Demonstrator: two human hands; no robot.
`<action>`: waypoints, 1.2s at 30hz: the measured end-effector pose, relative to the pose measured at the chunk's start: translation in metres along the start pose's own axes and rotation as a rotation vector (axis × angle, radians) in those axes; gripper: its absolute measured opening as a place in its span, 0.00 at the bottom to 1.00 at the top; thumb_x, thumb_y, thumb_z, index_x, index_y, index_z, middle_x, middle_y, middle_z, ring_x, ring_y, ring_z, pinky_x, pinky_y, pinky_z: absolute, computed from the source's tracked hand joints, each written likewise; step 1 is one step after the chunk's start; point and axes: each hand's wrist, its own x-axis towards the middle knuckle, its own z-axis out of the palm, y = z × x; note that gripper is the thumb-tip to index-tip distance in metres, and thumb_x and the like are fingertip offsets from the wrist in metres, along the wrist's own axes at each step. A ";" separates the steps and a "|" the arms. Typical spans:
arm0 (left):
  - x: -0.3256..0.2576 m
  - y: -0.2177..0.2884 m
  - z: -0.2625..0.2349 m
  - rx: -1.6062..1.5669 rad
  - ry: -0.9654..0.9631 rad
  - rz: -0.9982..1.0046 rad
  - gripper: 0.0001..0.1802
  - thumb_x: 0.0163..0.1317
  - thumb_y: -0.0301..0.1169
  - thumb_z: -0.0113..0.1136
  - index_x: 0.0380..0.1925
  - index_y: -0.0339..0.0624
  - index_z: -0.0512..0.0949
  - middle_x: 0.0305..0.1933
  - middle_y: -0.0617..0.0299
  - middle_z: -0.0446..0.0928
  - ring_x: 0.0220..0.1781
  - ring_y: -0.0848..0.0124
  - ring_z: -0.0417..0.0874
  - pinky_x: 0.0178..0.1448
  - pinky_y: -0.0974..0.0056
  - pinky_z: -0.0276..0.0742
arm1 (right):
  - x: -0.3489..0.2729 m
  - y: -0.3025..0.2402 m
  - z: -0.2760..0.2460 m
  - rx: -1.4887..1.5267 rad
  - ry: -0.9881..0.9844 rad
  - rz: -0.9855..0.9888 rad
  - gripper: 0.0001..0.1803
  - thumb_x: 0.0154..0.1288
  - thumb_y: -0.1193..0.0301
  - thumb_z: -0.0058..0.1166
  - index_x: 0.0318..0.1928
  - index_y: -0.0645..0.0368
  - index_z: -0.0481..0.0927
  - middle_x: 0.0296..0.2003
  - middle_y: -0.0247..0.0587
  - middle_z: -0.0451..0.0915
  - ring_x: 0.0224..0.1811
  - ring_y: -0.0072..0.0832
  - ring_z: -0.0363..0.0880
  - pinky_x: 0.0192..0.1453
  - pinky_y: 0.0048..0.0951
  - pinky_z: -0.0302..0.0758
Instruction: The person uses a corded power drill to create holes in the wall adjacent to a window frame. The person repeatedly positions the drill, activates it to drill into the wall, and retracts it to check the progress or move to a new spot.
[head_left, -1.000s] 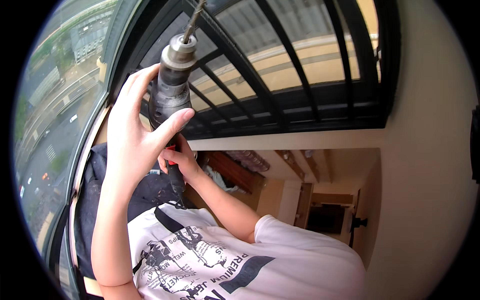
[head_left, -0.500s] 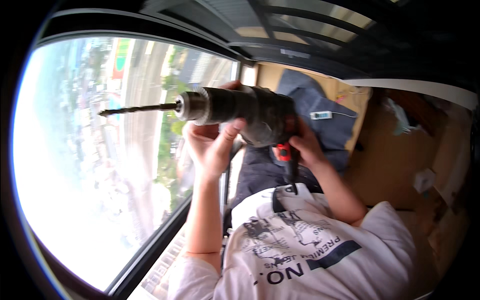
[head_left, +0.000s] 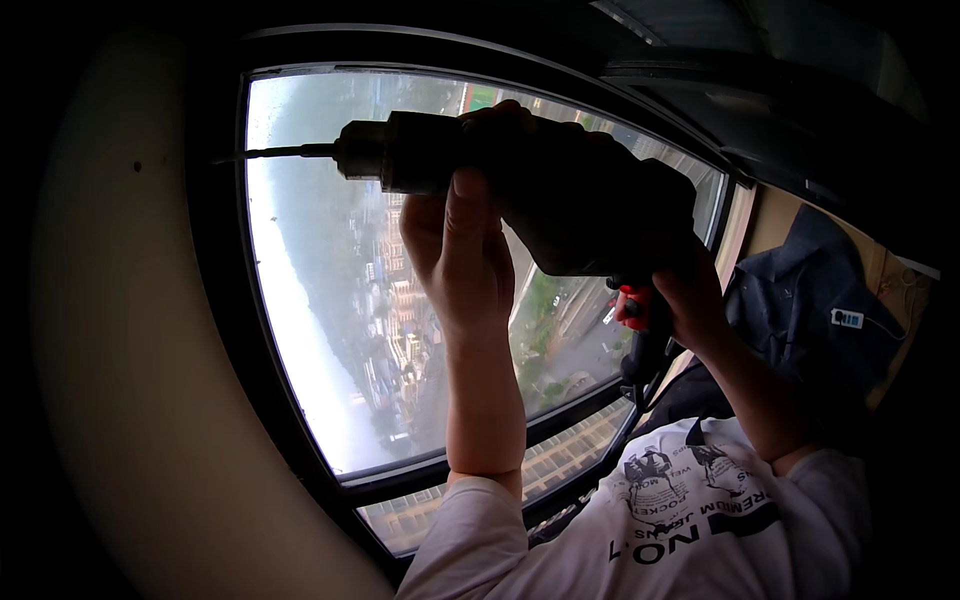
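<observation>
A dark power drill [head_left: 590, 205] is held up level across the window, its body mostly in shadow. From its chuck [head_left: 362, 150] a long drill bit [head_left: 290, 152] points left, toward a pale wall with a small dark spot [head_left: 137, 166]. In the picture, the bit's tip ends short of that spot, over the dark window frame. My left hand [head_left: 465, 250] is wrapped round the front of the drill from below, just behind the chuck, thumb on the near side. My right hand [head_left: 692, 300] grips the rear handle beside the red trigger [head_left: 632, 306]; some of its fingers are hidden.
The pale wall [head_left: 110, 350] curves down the left side. A large window [head_left: 340, 300] with a dark frame [head_left: 290, 440] stands behind the drill, buildings far below. At right lie a dark blue cloth [head_left: 800, 270] and a small white device [head_left: 846, 318] with a cord.
The view has swung left, bringing the wall and its dark spot into sight. The drill now sits higher in the picture and looks darker. Both hands keep their hold on it.
</observation>
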 end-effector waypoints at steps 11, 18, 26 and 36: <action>0.037 0.033 -0.044 0.194 -0.004 0.074 0.26 0.74 0.46 0.45 0.59 0.36 0.69 0.57 0.52 0.75 0.59 0.60 0.75 0.62 0.58 0.69 | 0.055 0.001 0.053 0.021 -0.061 -0.022 0.25 0.64 0.73 0.59 0.58 0.63 0.65 0.41 0.45 0.82 0.33 0.31 0.86 0.38 0.34 0.88; 0.046 0.047 -0.056 0.193 0.018 0.083 0.23 0.72 0.47 0.48 0.54 0.38 0.72 0.50 0.56 0.78 0.50 0.66 0.77 0.52 0.63 0.71 | 0.070 0.004 0.065 0.071 -0.121 -0.047 0.25 0.64 0.70 0.60 0.58 0.62 0.66 0.41 0.45 0.82 0.33 0.31 0.86 0.39 0.33 0.87; 0.054 0.061 -0.062 0.185 0.045 0.072 0.21 0.70 0.47 0.52 0.48 0.40 0.76 0.43 0.61 0.81 0.41 0.72 0.80 0.41 0.70 0.74 | 0.082 -0.003 0.082 0.084 -0.150 -0.029 0.26 0.63 0.70 0.61 0.58 0.62 0.66 0.43 0.44 0.82 0.34 0.30 0.86 0.39 0.32 0.86; 0.059 0.096 -0.071 0.012 0.107 0.252 0.19 0.74 0.41 0.47 0.58 0.42 0.70 0.55 0.58 0.77 0.56 0.67 0.78 0.60 0.55 0.75 | 0.082 0.002 0.085 -0.037 -0.101 -0.043 0.26 0.63 0.65 0.64 0.57 0.61 0.69 0.41 0.39 0.81 0.40 0.23 0.83 0.45 0.28 0.84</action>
